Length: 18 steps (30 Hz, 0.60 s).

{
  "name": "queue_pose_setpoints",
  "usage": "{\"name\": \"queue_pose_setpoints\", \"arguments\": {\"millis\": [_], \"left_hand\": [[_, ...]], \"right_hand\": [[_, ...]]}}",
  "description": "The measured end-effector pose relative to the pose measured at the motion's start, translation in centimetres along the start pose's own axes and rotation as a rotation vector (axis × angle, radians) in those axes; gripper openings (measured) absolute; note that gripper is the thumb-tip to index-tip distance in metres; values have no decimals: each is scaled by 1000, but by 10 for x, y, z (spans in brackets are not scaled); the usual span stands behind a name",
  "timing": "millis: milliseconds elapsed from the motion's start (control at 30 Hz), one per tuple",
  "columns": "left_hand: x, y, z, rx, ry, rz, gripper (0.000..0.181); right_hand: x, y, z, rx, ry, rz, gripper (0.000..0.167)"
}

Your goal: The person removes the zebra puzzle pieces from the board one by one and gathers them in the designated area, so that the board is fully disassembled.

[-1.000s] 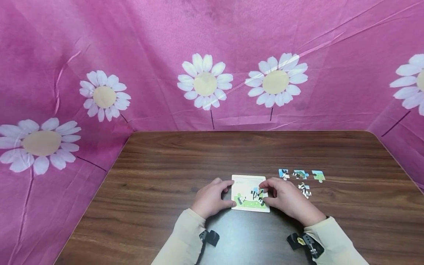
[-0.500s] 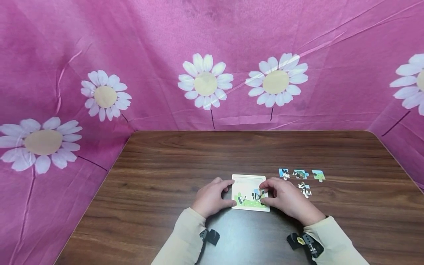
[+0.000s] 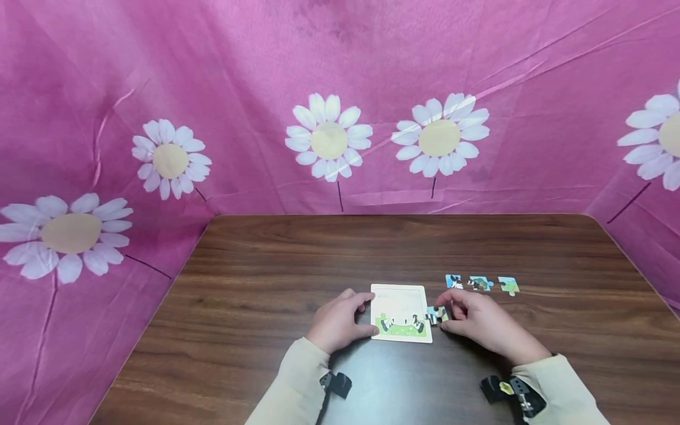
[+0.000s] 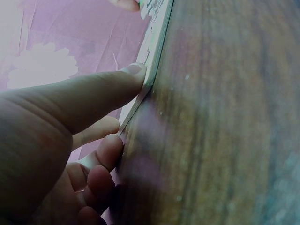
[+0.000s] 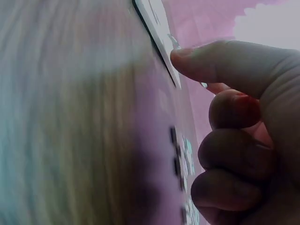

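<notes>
Bare left hand [image 3: 338, 319], bare right hand [image 3: 486, 321], cream left sleeve [image 3: 289, 381] at lower centre of the frame, cream right sleeve [image 3: 565, 391] at lower right, black left wrist strap [image 3: 341, 385], black right wrist strap [image 3: 493, 389] with dark fitting [image 3: 527, 398] and small yellow patch [image 3: 506, 388].

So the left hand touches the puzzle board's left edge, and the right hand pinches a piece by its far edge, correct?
No: the head view shows the right hand pinching the piece by the right edge of the puzzle board, not its far one. The left hand does touch the left edge.
</notes>
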State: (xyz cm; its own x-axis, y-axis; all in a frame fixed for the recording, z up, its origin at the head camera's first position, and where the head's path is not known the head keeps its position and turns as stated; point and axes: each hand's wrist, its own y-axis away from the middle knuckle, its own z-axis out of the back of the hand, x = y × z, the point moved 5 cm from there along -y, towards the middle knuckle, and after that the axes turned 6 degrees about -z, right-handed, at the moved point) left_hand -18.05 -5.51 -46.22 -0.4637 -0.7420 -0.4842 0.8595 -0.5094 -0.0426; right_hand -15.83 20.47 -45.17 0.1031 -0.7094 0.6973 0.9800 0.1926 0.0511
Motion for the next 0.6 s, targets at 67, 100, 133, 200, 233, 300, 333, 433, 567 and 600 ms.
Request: {"name": "queue_pose_setpoints", "arguments": {"millis": [67, 100, 133, 200, 233, 300, 333, 433, 567, 600], "left_hand": [[0, 0, -1, -2, 4, -4, 63], [0, 0, -2, -2, 6, -7, 63], [0, 0, -2, 0, 6, -9, 64], [0, 0, -4, 1, 8, -12, 64], [0, 0, -4, 2, 9, -14, 64], [0, 0, -5, 1, 11, -15, 64], [0, 0, -4, 0, 12, -14, 64], [0, 0, -3, -4, 11, -15, 64], [-1, -1, -1, -2, 9, -10, 64], [-1, -1, -1, 0, 8, -8, 64]], "right_hand": [[-5, 3, 5, -27, -11, 12, 31], [-8, 5, 7, -37, -19, 14, 31], [-10, 7, 9, -45, -19, 17, 31], [-16, 10, 13, -59, -17, 22, 31], [-18, 12, 14, -65, -16, 24, 31], [-24, 15, 19, -75, -20, 31, 31], [-27, 16, 21, -79, -21, 37, 31], [-36, 18, 29, -91, -33, 41, 31], [-48, 19, 40, -106, -34, 24, 31], [-52, 20, 42, -104, -38, 19, 31]]}}
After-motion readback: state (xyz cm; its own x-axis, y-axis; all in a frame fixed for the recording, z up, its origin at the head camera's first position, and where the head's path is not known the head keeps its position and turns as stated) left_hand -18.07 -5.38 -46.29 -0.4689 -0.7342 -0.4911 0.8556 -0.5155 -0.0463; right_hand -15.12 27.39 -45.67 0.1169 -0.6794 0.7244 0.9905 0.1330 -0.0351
